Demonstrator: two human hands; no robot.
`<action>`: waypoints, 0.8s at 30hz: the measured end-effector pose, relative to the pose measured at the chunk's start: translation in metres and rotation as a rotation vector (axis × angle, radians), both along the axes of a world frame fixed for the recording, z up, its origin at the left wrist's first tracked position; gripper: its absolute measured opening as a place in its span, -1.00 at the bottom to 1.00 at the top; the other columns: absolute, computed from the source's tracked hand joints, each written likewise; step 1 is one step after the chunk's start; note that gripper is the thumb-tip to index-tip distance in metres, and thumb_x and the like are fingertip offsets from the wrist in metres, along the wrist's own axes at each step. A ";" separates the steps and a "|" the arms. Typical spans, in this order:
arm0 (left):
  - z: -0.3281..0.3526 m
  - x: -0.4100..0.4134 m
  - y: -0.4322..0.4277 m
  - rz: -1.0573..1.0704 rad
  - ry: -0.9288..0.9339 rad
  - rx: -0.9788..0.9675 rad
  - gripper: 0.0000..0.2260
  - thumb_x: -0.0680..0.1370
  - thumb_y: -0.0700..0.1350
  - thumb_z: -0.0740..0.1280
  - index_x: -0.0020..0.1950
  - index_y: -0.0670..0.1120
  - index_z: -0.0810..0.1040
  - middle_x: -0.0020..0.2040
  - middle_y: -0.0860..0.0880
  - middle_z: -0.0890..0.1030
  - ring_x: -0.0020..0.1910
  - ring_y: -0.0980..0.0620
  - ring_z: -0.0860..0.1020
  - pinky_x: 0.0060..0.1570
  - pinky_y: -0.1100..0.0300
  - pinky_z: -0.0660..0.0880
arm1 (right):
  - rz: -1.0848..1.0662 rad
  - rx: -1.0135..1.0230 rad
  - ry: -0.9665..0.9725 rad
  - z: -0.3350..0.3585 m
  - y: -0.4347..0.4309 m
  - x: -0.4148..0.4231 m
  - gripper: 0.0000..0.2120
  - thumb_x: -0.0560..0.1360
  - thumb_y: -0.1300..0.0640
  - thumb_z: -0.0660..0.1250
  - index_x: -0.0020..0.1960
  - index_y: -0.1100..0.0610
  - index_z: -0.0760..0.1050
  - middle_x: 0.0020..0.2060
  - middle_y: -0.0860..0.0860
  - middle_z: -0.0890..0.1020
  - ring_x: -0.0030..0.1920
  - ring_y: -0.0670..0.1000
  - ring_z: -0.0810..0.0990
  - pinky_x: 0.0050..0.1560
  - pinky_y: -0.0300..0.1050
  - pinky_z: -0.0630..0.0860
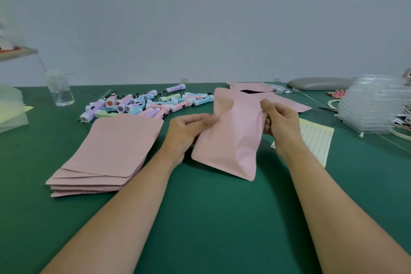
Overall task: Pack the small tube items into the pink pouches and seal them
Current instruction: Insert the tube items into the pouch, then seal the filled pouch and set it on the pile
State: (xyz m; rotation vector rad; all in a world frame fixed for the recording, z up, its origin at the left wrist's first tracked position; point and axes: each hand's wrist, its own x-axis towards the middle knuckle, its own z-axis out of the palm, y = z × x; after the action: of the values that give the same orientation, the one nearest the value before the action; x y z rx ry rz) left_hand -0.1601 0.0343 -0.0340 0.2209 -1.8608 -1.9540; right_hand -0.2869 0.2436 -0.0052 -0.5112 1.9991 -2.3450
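Both hands [233, 127] pinch a pink pouch [231, 140]; tubes [142, 104] behind.

Contents of pink pouch [231, 138] not visible; it partly hides right hand [283, 128] fingers. Blurred, cut-off shelf [19, 51] at left edge. Print on sticker sheet [317, 138] unreadable.

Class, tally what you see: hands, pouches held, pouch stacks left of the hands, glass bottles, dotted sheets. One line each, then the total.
Hands: 2, left hand and right hand
Held pouch: 1
Pouch stack: 1
Glass bottle: 1
Dotted sheet: 1
Total: 6
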 end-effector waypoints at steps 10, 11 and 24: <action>0.002 0.000 0.005 -0.162 -0.049 -0.072 -0.77 0.51 -0.06 0.56 0.14 -0.07 0.77 0.04 -0.18 0.76 -0.16 -0.01 0.66 -0.23 0.25 0.56 | -0.096 0.062 0.030 -0.011 -0.006 -0.006 -0.71 0.60 0.05 0.38 -0.26 0.13 0.54 -0.39 -0.10 0.49 -0.24 -0.05 0.42 -0.13 -0.12 0.38; 0.002 0.000 0.006 -0.155 -0.043 -0.065 -0.73 0.51 0.02 0.55 0.13 -0.09 0.76 0.03 -0.17 0.76 -0.18 0.00 0.66 -0.25 0.26 0.55 | -0.065 0.085 0.038 -0.011 -0.007 -0.006 -0.71 0.60 0.04 0.39 -0.24 0.17 0.56 -0.36 -0.06 0.51 -0.23 -0.04 0.43 -0.13 -0.11 0.38; 0.000 -0.004 -0.002 0.035 -0.022 0.178 -0.81 0.57 -0.04 0.50 -0.02 -0.17 0.74 0.01 -0.25 0.72 -0.07 -0.17 0.61 0.01 -0.02 0.49 | 0.278 0.250 0.003 -0.012 -0.018 0.015 -0.69 0.64 0.02 0.38 -0.26 0.01 0.67 -0.27 -0.02 0.72 -0.31 -0.06 0.65 -0.35 -0.25 0.52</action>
State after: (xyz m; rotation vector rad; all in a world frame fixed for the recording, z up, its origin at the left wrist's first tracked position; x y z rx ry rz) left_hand -0.1645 0.0321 -0.0342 0.3276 -1.6843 -2.1016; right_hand -0.2721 0.2261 -0.0173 -0.7227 2.0304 -1.9055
